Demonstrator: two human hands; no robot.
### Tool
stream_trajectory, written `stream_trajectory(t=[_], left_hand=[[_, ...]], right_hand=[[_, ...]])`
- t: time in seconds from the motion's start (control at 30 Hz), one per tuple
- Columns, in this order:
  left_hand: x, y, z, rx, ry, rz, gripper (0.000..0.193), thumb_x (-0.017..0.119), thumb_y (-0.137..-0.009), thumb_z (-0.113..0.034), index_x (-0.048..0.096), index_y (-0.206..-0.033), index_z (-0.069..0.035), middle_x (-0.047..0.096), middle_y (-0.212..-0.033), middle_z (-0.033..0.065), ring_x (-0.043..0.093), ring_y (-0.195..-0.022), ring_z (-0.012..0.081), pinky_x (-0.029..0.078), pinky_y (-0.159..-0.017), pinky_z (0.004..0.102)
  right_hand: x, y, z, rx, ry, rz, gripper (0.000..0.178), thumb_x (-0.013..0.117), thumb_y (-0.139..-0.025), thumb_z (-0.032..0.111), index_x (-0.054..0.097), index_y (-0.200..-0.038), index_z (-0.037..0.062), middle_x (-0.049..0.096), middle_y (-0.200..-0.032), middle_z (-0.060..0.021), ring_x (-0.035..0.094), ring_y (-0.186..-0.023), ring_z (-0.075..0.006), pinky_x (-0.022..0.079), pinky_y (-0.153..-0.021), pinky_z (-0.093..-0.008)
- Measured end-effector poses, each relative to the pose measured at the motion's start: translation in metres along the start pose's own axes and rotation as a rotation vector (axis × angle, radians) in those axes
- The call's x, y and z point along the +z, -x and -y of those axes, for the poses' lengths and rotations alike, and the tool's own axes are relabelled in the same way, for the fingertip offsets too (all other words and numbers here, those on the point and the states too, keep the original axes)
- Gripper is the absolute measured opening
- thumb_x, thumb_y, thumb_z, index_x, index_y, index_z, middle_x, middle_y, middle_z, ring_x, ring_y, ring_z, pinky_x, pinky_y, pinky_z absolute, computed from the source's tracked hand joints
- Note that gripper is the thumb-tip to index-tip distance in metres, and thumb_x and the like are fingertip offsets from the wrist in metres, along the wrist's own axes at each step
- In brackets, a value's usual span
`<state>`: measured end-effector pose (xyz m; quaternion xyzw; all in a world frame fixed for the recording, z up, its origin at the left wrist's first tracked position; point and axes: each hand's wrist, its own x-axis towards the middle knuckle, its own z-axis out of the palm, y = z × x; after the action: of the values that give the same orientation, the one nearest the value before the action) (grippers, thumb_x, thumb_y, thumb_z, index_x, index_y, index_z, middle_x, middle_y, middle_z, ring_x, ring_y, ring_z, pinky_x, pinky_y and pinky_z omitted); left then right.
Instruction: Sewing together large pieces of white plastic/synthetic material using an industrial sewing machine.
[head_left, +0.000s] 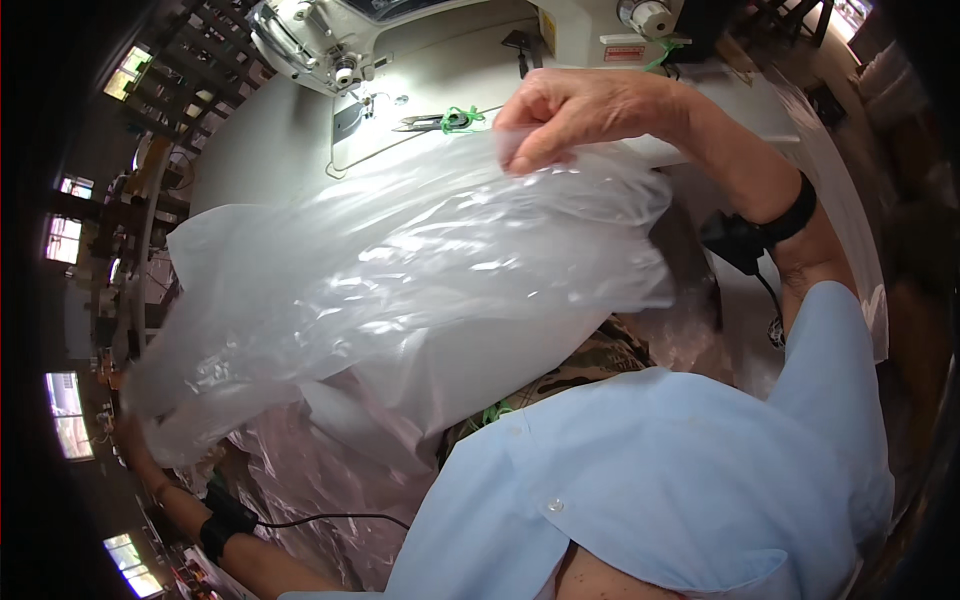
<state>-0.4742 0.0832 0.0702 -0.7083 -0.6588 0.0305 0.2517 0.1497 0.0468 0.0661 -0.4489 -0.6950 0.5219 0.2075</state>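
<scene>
A large clear plastic sheet (pixel 430 250) spreads in folds across the middle, over my lap and the front of the sewing table. My right hand (pixel 575 115) pinches its upper edge between thumb and fingers, just in front of the sewing machine. Far out at the left, my left hand (pixel 130 440) is at the sheet's other end; its fingers are dim and partly covered by the plastic, so their grip does not show. Beneath the sheet hangs more crumpled plastic (pixel 330 480) with a pinkish tint.
A white sewing machine (pixel 590 50) stands at the back, its lamp lit over the needle area. Thread snips (pixel 440 122) with green thread tied on lie on the table (pixel 240 150). Black wrist straps with cables are on both my forearms. Camouflage cloth (pixel 590 365) covers my lap.
</scene>
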Motion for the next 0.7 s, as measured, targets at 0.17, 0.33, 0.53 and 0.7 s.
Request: stream_trajectory(t=[0.17, 0.33, 0.53, 0.7], left_hand=[[0.012, -0.042, 0.185, 0.002, 0.183, -0.029, 0.058, 0.059, -0.094, -0.018, 0.041, -0.147, -0.004, 0.05, -0.144, 0.0174, 0.049, -0.132, 0.0321, 0.038, -0.109, 0.0384], [-0.098, -0.053, -0.129, 0.38, 1.133, 0.018, 0.059, 0.065, -0.088, -0.006, 0.045, -0.143, 0.002, 0.048, -0.146, 0.0177, 0.043, -0.138, 0.0268, 0.033, -0.114, 0.0375], [-0.084, -0.035, -0.252, 0.591, 1.386, 0.177, 0.055, 0.079, -0.082, -0.018, 0.057, -0.127, 0.005, 0.067, -0.116, 0.0133, 0.061, -0.106, 0.016, 0.048, -0.091, 0.03], [-0.055, -0.031, -0.269, 0.379, 1.643, 0.432, 0.029, 0.079, -0.083, -0.011, 0.068, -0.106, 0.002, 0.066, -0.09, -0.0009, 0.057, -0.081, 0.0057, 0.048, -0.074, 0.0221]], right_hand=[[0.036, -0.064, 0.033, -0.198, 0.067, 0.125, 0.03, 0.067, -0.088, 0.027, 0.065, -0.073, 0.0017, 0.054, -0.06, 0.0016, 0.051, -0.055, -0.0078, 0.041, -0.055, -0.0266], [0.051, -0.08, 0.045, -0.12, 0.221, 0.078, 0.038, 0.065, -0.092, 0.033, 0.063, -0.071, 0.0018, 0.053, -0.055, -0.0017, 0.052, -0.051, -0.0106, 0.043, -0.051, -0.0285], [0.065, -0.104, 0.052, -0.24, 0.233, 0.035, 0.032, 0.067, -0.092, 0.034, 0.067, -0.088, 0.0026, 0.064, -0.072, -0.0045, 0.059, -0.064, -0.0106, 0.048, -0.061, -0.0276], [0.047, -0.08, 0.011, -0.333, -0.457, -0.455, 0.059, 0.058, -0.098, 0.043, 0.047, -0.136, -0.0001, 0.064, -0.123, -0.0127, 0.061, -0.103, -0.0134, 0.048, -0.092, -0.0286]])
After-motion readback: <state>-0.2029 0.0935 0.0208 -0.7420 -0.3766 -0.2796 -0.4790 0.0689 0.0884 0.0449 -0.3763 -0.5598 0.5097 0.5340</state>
